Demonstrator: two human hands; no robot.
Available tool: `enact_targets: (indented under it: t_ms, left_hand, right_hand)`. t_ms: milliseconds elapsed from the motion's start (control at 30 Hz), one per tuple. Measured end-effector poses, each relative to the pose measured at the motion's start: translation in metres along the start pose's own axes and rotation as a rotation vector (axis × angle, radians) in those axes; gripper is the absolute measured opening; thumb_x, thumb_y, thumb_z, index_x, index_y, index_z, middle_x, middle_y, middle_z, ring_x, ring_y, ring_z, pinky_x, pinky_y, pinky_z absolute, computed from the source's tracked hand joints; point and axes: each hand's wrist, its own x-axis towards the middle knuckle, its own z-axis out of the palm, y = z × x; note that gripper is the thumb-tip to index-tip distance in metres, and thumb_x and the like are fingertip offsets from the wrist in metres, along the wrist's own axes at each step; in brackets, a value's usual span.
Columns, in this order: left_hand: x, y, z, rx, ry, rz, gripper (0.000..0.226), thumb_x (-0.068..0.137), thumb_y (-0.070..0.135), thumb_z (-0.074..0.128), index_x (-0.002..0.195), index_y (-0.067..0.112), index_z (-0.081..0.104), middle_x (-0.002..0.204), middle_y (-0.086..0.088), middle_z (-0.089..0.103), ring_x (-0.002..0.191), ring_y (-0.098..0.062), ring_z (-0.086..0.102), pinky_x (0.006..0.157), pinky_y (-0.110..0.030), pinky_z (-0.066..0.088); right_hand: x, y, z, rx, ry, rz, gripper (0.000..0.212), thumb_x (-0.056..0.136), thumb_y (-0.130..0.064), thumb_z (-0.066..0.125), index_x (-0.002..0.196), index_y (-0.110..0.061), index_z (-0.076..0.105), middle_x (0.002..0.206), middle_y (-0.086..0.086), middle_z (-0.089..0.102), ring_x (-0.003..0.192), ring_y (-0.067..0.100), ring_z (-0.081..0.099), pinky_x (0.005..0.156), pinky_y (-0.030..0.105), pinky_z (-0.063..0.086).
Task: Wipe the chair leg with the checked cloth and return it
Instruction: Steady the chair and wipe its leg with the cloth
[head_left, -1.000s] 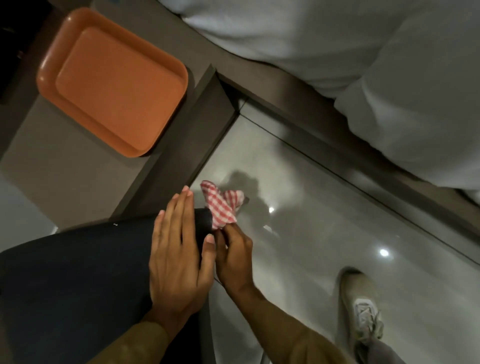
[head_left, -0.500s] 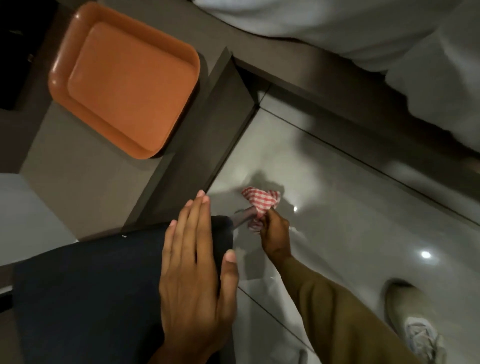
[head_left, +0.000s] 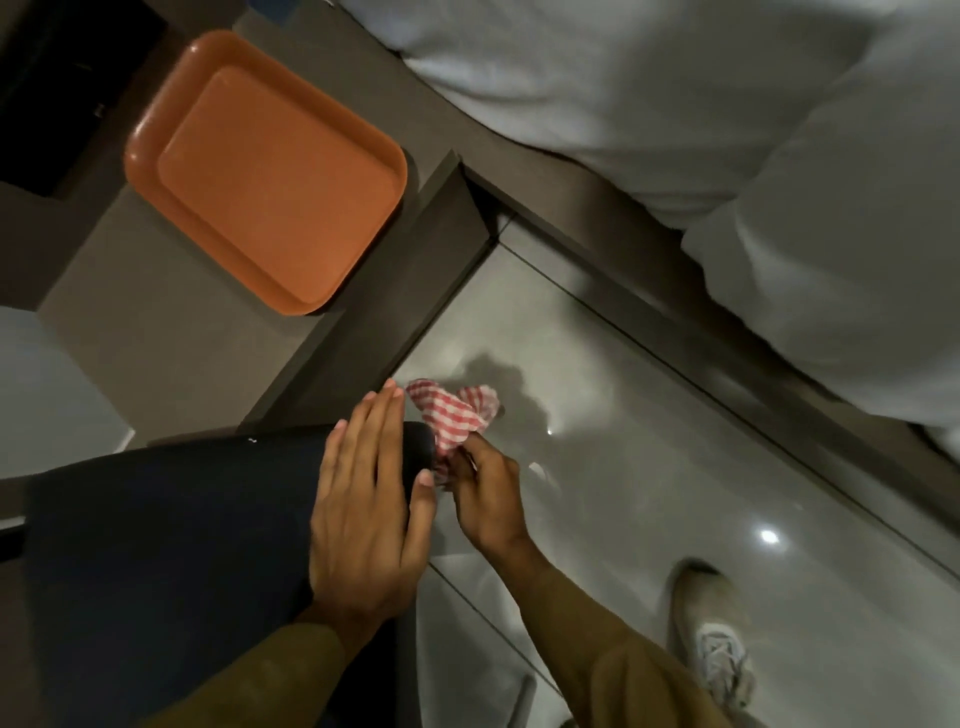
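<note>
Fingers (head_left: 470, 457) of my right hand (head_left: 485, 499) are pinched tight on the red-and-white checked cloth (head_left: 454, 415), which sits bunched just off the front corner of the dark chair seat (head_left: 171, 530), above the glossy floor (head_left: 649, 467). I judge I'm holding it there to work it along the chair leg, though the leg itself is hidden below the seat edge and my hands, so I cannot tell if the cloth touches it. My left hand (head_left: 363, 514) lies flat and spread on the seat, gripping nothing, most likely to steady the chair. On the desk (head_left: 156, 322) beyond, the orange tray (head_left: 270, 171) sits bare, perhaps where the cloth goes back. White bedding (head_left: 727, 130) fills the upper right, and my shoe (head_left: 717, 639) stands well clear.
</note>
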Motion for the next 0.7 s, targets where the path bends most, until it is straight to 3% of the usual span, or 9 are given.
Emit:
enact_targets:
  t_ms: [167, 267, 333, 400, 500, 533, 600, 633, 700]
  left_hand:
    - [-0.001, 0.002, -0.002, -0.027, -0.025, -0.019, 0.071, 0.108, 0.039, 0.03, 0.172, 0.01, 0.026, 0.181, -0.003, 0.027, 0.169, -0.016, 0.019, 0.141, -0.043, 0.012]
    - [0.0, -0.001, -0.001, -0.018, -0.007, -0.007, 0.071, 0.109, 0.043, 0.027, 0.172, 0.011, 0.025, 0.181, -0.002, 0.026, 0.169, -0.015, 0.018, 0.141, -0.039, 0.008]
    - [0.001, -0.002, 0.0, -0.017, 0.002, -0.006, 0.071, 0.109, 0.043, 0.027, 0.173, 0.013, 0.024, 0.181, 0.0, 0.024, 0.17, -0.013, 0.018, 0.141, -0.033, 0.003]
    - [0.001, -0.003, 0.0, -0.017, 0.017, 0.002, 0.07, 0.108, 0.04, 0.029, 0.173, 0.014, 0.023, 0.182, 0.001, 0.023, 0.17, -0.013, 0.017, 0.14, -0.031, 0.0]
    - [0.001, -0.005, 0.002, -0.026, 0.012, 0.012, 0.07, 0.107, 0.037, 0.028, 0.174, 0.015, 0.022, 0.182, 0.002, 0.022, 0.17, -0.012, 0.016, 0.141, -0.034, 0.003]
    - [0.0, -0.005, 0.002, -0.033, 0.01, 0.013, 0.07, 0.107, 0.037, 0.027, 0.173, 0.014, 0.022, 0.182, 0.002, 0.022, 0.17, -0.013, 0.017, 0.141, -0.037, 0.005]
    - [-0.001, -0.003, 0.0, -0.039, 0.0, 0.002, 0.069, 0.108, 0.036, 0.023, 0.173, 0.014, 0.023, 0.182, 0.002, 0.023, 0.17, -0.014, 0.018, 0.141, -0.041, 0.009]
    - [-0.001, -0.002, -0.002, -0.039, -0.003, -0.005, 0.069, 0.108, 0.037, 0.021, 0.173, 0.014, 0.023, 0.182, 0.001, 0.023, 0.17, -0.014, 0.019, 0.141, -0.043, 0.011]
    - [-0.001, -0.001, -0.003, -0.041, -0.006, -0.013, 0.068, 0.109, 0.037, 0.019, 0.173, 0.013, 0.024, 0.182, -0.001, 0.023, 0.17, -0.015, 0.02, 0.141, -0.045, 0.013]
  right_hand:
    - [-0.016, -0.016, -0.007, 0.003, -0.028, -0.145, 0.028, 0.102, 0.005, 0.056, 0.121, -0.004, 0.074, 0.11, 0.008, 0.08, 0.101, 0.025, 0.078, 0.089, 0.045, 0.067]
    - [0.002, -0.008, -0.004, 0.15, -0.032, -0.042, 0.027, 0.103, 0.008, 0.054, 0.121, 0.005, 0.073, 0.108, 0.026, 0.077, 0.1, 0.031, 0.076, 0.09, 0.047, 0.066]
    - [0.018, 0.0, 0.002, 0.327, 0.032, 0.126, 0.023, 0.104, 0.003, 0.053, 0.11, 0.009, 0.075, 0.094, 0.029, 0.077, 0.088, 0.028, 0.07, 0.078, 0.036, 0.062]
    - [0.035, 0.008, 0.003, 0.439, 0.103, 0.274, 0.028, 0.104, -0.002, 0.051, 0.087, 0.0, 0.073, 0.062, 0.008, 0.075, 0.07, 0.02, 0.063, 0.063, 0.025, 0.055]
    - [0.042, 0.01, 0.004, 0.293, 0.147, 0.272, 0.033, 0.103, 0.0, 0.049, 0.076, -0.005, 0.067, 0.058, 0.003, 0.065, 0.061, 0.018, 0.054, 0.048, 0.019, 0.051]
    - [0.041, 0.009, 0.004, 0.218, 0.152, 0.257, 0.031, 0.103, 0.001, 0.049, 0.078, -0.002, 0.068, 0.063, 0.007, 0.066, 0.064, 0.021, 0.055, 0.051, 0.02, 0.054]
    - [0.026, 0.007, -0.001, -0.045, 0.07, 0.09, 0.025, 0.102, 0.003, 0.05, 0.097, 0.002, 0.074, 0.088, 0.015, 0.076, 0.083, 0.026, 0.063, 0.077, 0.032, 0.061]
    - [0.017, 0.008, -0.001, -0.131, 0.043, -0.007, 0.027, 0.102, 0.004, 0.049, 0.109, -0.001, 0.075, 0.103, 0.015, 0.078, 0.093, 0.022, 0.069, 0.089, 0.034, 0.06]
    - [-0.008, -0.005, -0.001, -0.034, 0.042, -0.096, 0.038, 0.103, 0.004, 0.047, 0.122, -0.013, 0.075, 0.115, 0.003, 0.079, 0.1, 0.004, 0.074, 0.092, 0.025, 0.062]
